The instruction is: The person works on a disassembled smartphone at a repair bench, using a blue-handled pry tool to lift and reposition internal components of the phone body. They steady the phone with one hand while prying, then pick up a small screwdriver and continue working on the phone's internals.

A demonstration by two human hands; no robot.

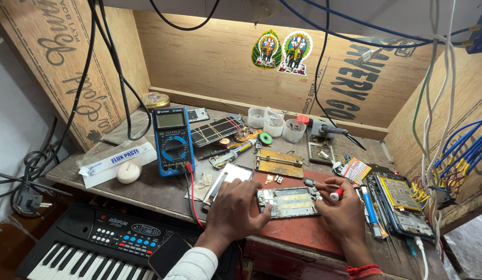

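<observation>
1. Two hands are seen – left hand, right hand.
2. One opened phone is held between them.
3. One blue multimeter is counted.
4. Three white cups are lined up.
5. One keyboard is shown.

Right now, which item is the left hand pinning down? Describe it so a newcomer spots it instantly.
Start at the blue multimeter on the workbench, then go right to the red mat at the front edge. The opened phone lies there, under the left hand; unlike the phone far right, its innards are bare metal.
</observation>
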